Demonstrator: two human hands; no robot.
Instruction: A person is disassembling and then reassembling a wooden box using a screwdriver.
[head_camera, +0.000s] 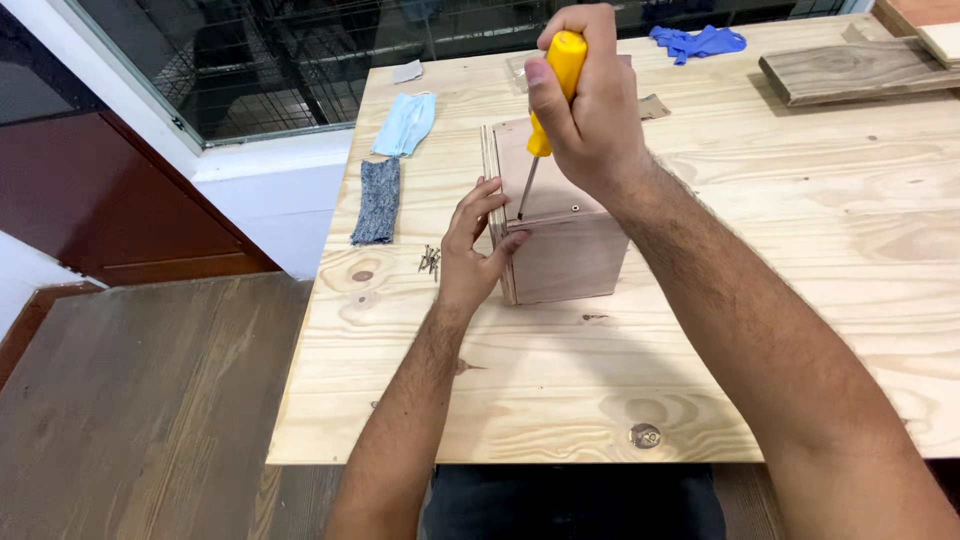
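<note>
Person, head view: two bare forearms, hairy, no sleeves visible; left hand (472, 250) and right hand (590, 100) ungloved, no rings or watch; dark trousers below.

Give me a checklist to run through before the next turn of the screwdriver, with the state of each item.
1. Right hand grips the yellow screwdriver handle: ok.
2. Tip seated in a screw head on the box top: cannot tell, too small.
3. Left hand braces the wooden box at its left side: ok.
4. Left fingers away from the tip: not ok, they sit close beside it.
5. Box flat on the table: ok.
6. Spare screws lie beside the left hand: ok.
</note>
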